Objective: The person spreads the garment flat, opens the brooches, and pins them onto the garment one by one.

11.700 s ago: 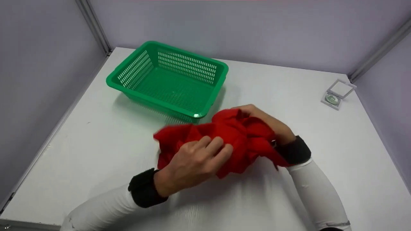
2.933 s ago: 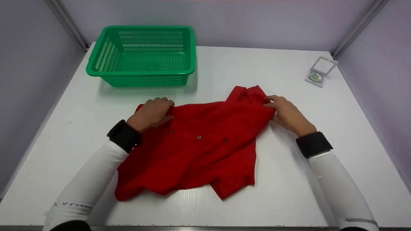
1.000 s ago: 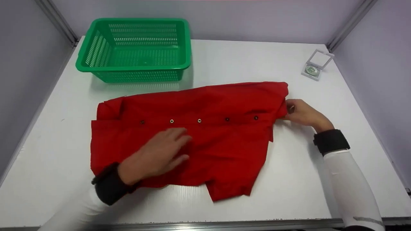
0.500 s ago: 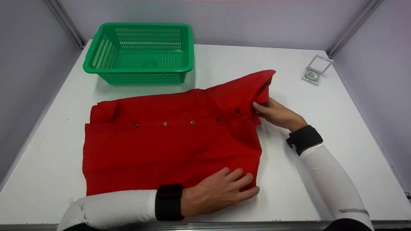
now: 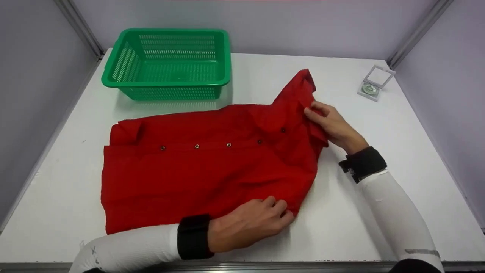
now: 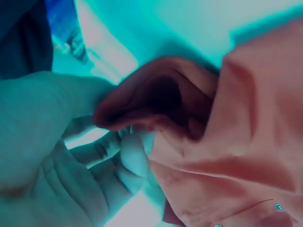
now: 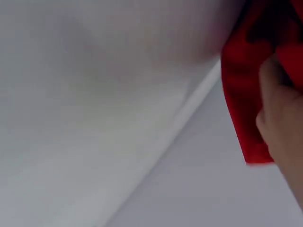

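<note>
1. Shirt: red, spread at frame centre on white bench.
2. Left hand: pinching lower hem.
3. Right hand: gripping raised right edge.
4. Basket: green, upper left.

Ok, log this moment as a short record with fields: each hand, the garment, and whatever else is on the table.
left hand: grips the shirt's near right corner
right hand: pinches the shirt's far right edge, lifted off the table
shirt: red, spread flat on the left, row of buttons across the middle
basket: green, far left, nothing in it
case: small, clear, lid open, far right
table: white
</note>
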